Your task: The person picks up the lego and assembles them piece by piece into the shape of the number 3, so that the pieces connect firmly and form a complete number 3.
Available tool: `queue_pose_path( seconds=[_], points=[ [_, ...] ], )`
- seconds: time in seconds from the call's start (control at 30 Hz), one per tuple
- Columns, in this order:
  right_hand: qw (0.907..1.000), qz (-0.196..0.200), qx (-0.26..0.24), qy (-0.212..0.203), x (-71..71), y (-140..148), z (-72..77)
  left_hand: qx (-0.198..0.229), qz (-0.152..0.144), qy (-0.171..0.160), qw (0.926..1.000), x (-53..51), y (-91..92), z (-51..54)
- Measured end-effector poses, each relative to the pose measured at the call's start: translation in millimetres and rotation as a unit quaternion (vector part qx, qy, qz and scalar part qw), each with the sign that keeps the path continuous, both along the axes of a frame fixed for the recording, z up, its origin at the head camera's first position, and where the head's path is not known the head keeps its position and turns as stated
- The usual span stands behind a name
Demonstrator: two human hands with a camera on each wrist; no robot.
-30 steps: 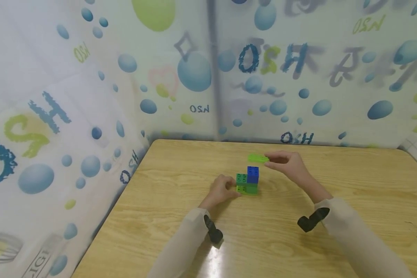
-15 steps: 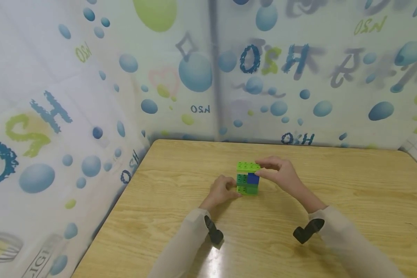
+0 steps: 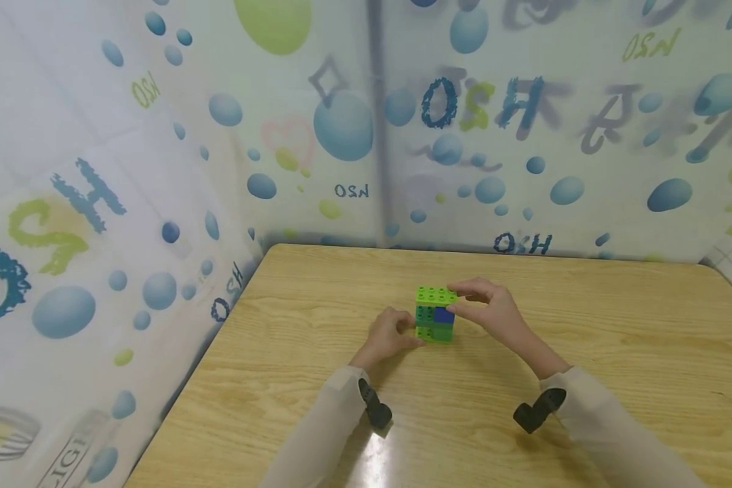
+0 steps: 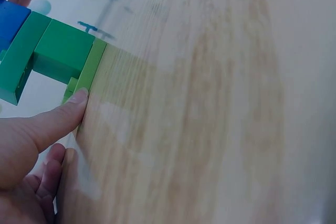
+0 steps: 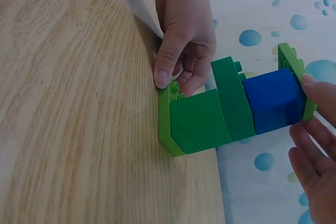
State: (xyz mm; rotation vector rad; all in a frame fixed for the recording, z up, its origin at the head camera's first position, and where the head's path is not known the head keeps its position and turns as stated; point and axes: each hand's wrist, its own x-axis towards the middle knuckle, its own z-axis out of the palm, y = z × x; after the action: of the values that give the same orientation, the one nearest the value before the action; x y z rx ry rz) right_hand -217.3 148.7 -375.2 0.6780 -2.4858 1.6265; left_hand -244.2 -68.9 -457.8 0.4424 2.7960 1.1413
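Observation:
A small stack of toy building bricks stands on the wooden table. At its bottom lies a thin light-green plate [image 5: 166,124], with a green brick [image 5: 199,123] on its right part. A longer green brick [image 5: 233,100] sits above that, and a blue brick [image 5: 275,100] above it on the right. Another light-green plate [image 3: 430,296] tops the blue brick, its left end overhanging. My left hand [image 3: 392,335] holds the bottom plate's left edge, thumb on its upper side. With thumb and fingers, my right hand [image 3: 491,308] pinches the top plate's right end.
The wooden table [image 3: 317,291] stretches around the stack on all sides. Behind it hangs a pale patterned curtain [image 3: 494,169] with blue and green drops. Dark wrist cameras sit on both wrists, over light sleeves [image 3: 323,420].
My right hand has brought the light-green plate down and leftward onto the blue brick, then settled slightly lower. My left hand has stayed at the bottom plate.

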Motion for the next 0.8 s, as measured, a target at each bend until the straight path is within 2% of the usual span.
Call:
queue_pose_path(
  seconds=[0.13, 0.23, 0.57, 0.8],
  points=[
    [0.9999, -0.001, 0.015, -0.001, -8.8, 4.0, -12.1, -0.003, 0.000, 0.002, 1.0000, 0.4, 0.7, 0.7],
    [0.9998, 0.004, 0.020, 0.000, -12.1, 5.0, -14.0, -0.007, 0.000, 0.004, 1.0000, 0.7, 0.8, 1.4],
    [0.9963, 0.034, 0.075, 0.024, -17.3, 6.8, -4.8, -0.002, -0.009, 0.014, 0.9999, 1.9, 1.5, 2.4],
    [0.9976, 0.048, 0.048, -0.012, -18.8, 5.1, -4.2, -0.001, -0.006, 0.013, 0.9999, -0.4, 0.0, -1.4]
  ],
)
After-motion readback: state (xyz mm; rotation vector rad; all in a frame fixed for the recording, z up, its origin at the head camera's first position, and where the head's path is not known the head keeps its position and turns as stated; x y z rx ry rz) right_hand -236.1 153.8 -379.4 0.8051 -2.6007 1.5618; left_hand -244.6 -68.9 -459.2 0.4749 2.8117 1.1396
